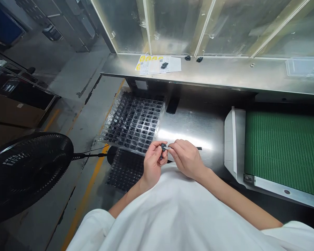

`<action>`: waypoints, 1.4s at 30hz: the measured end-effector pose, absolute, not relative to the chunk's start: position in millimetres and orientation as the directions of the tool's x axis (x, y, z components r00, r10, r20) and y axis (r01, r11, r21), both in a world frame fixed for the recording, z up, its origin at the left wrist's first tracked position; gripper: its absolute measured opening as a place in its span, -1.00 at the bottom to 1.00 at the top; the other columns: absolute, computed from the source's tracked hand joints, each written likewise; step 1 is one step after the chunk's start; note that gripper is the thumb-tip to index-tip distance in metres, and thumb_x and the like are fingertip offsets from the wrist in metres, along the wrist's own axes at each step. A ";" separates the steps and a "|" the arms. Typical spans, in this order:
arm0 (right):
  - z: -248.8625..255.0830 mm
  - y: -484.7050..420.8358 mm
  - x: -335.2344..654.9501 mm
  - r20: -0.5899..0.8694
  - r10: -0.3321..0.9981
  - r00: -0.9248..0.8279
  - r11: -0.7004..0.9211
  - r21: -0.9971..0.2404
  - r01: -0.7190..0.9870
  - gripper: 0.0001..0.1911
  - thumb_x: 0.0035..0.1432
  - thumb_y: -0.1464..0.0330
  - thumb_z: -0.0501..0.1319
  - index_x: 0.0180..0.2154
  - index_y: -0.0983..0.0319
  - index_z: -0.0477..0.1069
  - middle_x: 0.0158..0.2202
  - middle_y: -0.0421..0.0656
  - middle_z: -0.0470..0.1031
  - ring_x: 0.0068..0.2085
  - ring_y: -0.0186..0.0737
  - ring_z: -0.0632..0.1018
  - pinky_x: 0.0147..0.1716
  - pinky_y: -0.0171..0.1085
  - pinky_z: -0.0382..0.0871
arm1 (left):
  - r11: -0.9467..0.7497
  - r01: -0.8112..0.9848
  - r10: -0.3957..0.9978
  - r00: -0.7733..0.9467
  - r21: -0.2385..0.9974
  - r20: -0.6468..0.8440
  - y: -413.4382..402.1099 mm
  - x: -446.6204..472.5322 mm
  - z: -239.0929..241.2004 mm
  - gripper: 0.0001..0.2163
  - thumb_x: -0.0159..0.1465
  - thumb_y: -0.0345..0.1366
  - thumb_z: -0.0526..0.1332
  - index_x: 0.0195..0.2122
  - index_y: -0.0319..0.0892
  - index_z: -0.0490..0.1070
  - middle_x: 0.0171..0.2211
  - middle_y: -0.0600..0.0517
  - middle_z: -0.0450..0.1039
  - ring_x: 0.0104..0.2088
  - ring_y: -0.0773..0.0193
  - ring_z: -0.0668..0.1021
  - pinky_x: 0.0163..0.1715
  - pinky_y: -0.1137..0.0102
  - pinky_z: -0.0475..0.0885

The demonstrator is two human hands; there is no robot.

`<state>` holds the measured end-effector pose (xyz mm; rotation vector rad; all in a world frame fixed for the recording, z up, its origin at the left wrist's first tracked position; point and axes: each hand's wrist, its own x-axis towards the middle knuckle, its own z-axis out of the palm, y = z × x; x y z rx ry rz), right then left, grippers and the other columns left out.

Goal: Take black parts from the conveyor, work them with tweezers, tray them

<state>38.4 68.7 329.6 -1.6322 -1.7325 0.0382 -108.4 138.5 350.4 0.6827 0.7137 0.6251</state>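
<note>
My left hand [153, 162] is closed in a pinch on a small black part [163, 147] just above the steel table. My right hand [185, 157] meets it from the right, fingers closed on a thin grey piece touching that part. Both hands hover close to my white-clad body. A clear plastic tray [134, 120] with several rows of small black parts lies just left of the hands. A second dark tray [124, 169] sits lower, below my left hand.
A green conveyor belt [282, 150] with a white frame runs on the right. A steel shelf [225, 71] above holds label sheets [157, 64] and a few loose black parts. A black fan [26, 169] stands on the floor at left. A black phone-like object [172, 104] lies on the table.
</note>
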 end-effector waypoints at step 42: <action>302.7 66.9 44.2 -0.055 0.904 0.423 -0.144 -0.973 0.181 -0.74 0.36 0.33 0.18 -0.43 0.22 0.30 -0.42 -0.28 0.36 -0.36 -0.34 0.37 -0.32 -0.33 0.22 | 0.678 -0.115 0.630 0.601 0.726 -0.492 153.5 -94.7 297.6 -0.70 0.19 -0.10 0.51 -0.18 -0.16 0.57 -0.34 0.05 0.45 -0.42 0.32 0.48 -0.48 0.49 0.48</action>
